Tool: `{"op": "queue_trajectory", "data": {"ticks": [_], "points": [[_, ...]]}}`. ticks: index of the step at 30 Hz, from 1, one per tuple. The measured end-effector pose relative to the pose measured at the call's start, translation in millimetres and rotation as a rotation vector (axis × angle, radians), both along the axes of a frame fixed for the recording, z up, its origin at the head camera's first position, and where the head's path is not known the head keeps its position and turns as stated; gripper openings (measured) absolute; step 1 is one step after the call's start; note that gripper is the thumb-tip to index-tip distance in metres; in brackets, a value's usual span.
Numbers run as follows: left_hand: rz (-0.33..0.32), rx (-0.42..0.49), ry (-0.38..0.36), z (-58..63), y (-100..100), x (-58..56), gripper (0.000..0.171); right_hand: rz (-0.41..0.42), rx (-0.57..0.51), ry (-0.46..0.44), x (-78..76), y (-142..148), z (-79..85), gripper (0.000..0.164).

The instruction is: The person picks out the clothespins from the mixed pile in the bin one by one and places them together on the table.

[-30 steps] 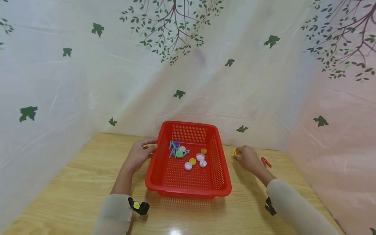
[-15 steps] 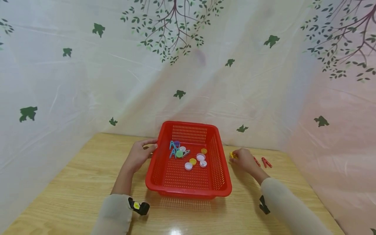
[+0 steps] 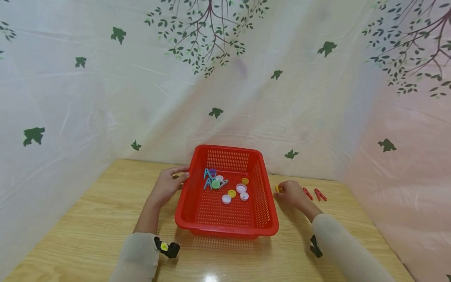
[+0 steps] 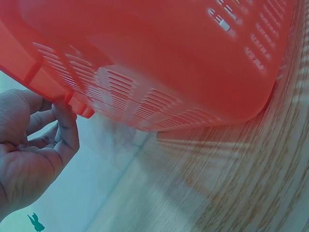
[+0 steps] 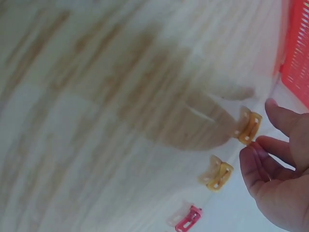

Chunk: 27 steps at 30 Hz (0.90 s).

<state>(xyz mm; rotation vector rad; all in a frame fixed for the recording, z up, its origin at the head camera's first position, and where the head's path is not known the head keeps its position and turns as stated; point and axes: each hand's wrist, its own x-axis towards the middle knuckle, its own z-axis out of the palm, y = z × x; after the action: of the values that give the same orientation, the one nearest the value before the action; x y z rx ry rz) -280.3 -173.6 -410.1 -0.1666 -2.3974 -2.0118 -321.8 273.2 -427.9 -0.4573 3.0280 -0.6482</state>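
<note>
1. Since the frame a second ago, the right hand (image 3: 292,192) has shifted slightly leftward, toward the red basket (image 3: 227,228), and the inner red clothespin (image 3: 307,193), mostly covered then, now shows; the basket itself sits where it did.
2. Leftmost, a person's pale sleeve (image 3: 137,254) carries a black wrist camera (image 3: 167,248), above the wood-grain table (image 3: 88,219).
3. Beyond it, the left hand (image 3: 168,187) pinches the basket's left rim, its fingers bent at the edge.
4. On the basket floor, left to right, lie blue clothespins (image 3: 207,174), a purple cap (image 3: 213,172), a green cap (image 3: 215,184), a white cap (image 3: 219,178) and a grey clothespin (image 3: 223,184).
5. Farther right are more caps: white, yellow, pale pink, white again, and a second yellow one by the right wall.
6. Just outside that wall, the leading yellow clothespin (image 5: 250,128) is on the table at the right hand; thumb and fingers are parted around it, though I cannot tell whether they touch it.
7. Beside it, in the right wrist view, is another yellow clothespin (image 5: 219,176).
8. Rightmost, the outer red clothespin (image 3: 320,194) lies near the inner one, both on the table.
</note>
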Motion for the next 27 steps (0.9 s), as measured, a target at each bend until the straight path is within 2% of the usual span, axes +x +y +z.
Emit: {"op": "queue_trajectory", "data": {"ticks": [6, 10, 18, 27], "points": [[0.006, -0.008, -0.007, 0.9, -0.5, -1.1, 0.039, 0.082, 0.021, 0.066, 1.9, 7.3, 3.7, 0.023], [0.007, -0.014, -0.01, 1.1, -0.5, -0.8, 0.039, 0.102, 0.021, 0.062, 1.8, 10.0, 3.0, 0.022], [0.008, -0.009, -0.024, 1.3, 0.4, -0.1, 0.039, 0.041, 0.016, 0.019, 2.2, 11.0, 0.4, 0.011], [0.014, -0.015, -0.022, 0.0, 0.8, 0.0, 0.039, -0.022, -0.001, -0.012, 7.2, 9.2, 0.9, 0.012]]}}
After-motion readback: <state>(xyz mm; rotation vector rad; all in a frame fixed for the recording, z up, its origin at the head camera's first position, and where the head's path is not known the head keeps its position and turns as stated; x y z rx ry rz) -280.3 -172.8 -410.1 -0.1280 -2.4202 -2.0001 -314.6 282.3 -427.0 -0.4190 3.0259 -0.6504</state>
